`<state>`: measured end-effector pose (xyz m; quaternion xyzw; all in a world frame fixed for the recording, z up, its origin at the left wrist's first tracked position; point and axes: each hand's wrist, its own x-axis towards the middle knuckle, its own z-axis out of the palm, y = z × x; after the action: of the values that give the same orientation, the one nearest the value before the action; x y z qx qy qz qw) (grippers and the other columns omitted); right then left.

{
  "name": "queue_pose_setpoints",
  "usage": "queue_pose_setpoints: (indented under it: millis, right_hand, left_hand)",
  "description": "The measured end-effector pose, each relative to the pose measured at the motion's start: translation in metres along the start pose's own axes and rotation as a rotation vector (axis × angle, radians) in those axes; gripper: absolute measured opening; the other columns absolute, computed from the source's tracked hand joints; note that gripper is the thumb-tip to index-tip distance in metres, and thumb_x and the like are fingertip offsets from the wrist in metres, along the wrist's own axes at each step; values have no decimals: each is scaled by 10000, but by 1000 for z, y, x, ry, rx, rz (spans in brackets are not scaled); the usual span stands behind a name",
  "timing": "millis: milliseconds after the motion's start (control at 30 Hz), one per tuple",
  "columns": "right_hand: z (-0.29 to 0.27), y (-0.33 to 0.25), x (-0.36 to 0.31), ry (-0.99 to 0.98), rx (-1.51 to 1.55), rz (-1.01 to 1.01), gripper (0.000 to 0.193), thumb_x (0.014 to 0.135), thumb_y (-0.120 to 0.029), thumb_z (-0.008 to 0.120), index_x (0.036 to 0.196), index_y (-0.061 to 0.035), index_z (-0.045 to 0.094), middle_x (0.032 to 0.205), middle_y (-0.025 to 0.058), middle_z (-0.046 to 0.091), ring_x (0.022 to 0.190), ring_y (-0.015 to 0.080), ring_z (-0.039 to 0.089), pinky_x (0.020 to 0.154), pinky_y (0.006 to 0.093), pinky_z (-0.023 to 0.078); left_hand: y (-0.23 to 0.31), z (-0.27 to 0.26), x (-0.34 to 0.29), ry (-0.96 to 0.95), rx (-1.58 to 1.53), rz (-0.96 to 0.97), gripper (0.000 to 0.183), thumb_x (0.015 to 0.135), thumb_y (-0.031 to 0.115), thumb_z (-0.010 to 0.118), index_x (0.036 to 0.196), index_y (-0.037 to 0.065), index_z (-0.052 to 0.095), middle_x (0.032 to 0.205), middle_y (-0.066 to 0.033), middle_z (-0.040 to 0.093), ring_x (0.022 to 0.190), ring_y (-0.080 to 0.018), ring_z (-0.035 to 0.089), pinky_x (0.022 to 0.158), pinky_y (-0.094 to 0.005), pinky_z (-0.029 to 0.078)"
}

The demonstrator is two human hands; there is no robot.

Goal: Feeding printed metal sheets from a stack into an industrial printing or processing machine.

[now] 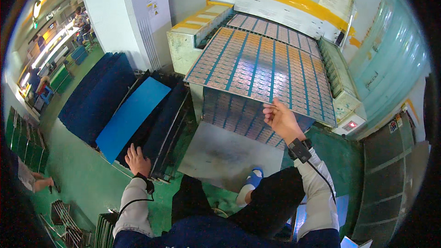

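Observation:
A large circuit board panel [257, 66], copper-coloured with teal stripes, lies at the mouth of the machine, its near edge sticking out toward me. My right hand [281, 120] is closed at that near edge, fingertips pinching it. To the left, a bright blue sheet [133, 119] leans in a rack among dark upright panels. Just beside the lower end of this sheet, my left hand [138, 160] hovers over the rack with fingers spread and nothing in them. A second striped panel [257, 25] shows farther back in the machine.
The machine [187, 48] has pale side housings and yellow tape. Dark blue panels [98, 87] stand packed at the left. A grey plate [206, 151] is on the green floor by my slippered foot. Metal racks [69, 222] are at lower left; a dark cabinet [383, 179] stands right.

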<state>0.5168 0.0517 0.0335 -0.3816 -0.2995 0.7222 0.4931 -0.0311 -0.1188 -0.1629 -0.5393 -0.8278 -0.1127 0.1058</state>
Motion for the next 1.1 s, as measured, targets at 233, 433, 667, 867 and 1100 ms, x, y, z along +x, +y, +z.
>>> queue_pose_setpoints:
  millis: [233, 433, 667, 867, 1100]
  right_hand:
    - [2, -1, 14, 22, 39, -56, 420, 1056, -385, 637, 1111, 30, 676, 916, 118, 694, 790, 199, 624, 758, 354, 518]
    - [11, 0, 27, 23, 27, -52, 432, 1044, -390, 646, 1101, 37, 686, 900, 113, 694, 787, 195, 617, 752, 353, 515]
    - [14, -3, 38, 34, 55, -80, 432, 1062, -386, 613, 1104, 38, 683, 925, 117, 695, 791, 191, 613, 746, 354, 515]
    - [13, -3, 51, 76, 87, -76, 419, 1072, -369, 592, 1097, 40, 679, 938, 121, 702, 783, 192, 612, 741, 352, 515]
    - [10, -5, 58, 44, 116, -92, 397, 1069, -348, 605, 1126, 37, 682, 953, 107, 716, 810, 189, 633, 761, 345, 529]
  left_hand:
    - [-1, 9, -1, 31, 29, -3, 649, 747, 214, 779, 1349, 77, 579, 1601, -152, 441, 1453, -369, 412, 1168, -545, 325]
    - [-5, 13, -1, 56, 27, 5, 644, 741, 199, 771, 1343, 81, 573, 1596, -155, 447, 1444, -375, 418, 1162, -550, 328]
    - [-6, 10, -1, 35, 42, 4, 609, 759, 187, 749, 1333, 68, 584, 1595, -159, 449, 1439, -375, 426, 1151, -548, 334]
    - [-6, 8, -2, 49, 43, 8, 605, 758, 180, 749, 1329, 67, 588, 1591, -154, 453, 1439, -369, 425, 1150, -538, 336]
    - [-9, 9, -1, 64, 45, 18, 613, 749, 184, 756, 1329, 62, 600, 1574, -155, 466, 1428, -367, 432, 1150, -533, 336]
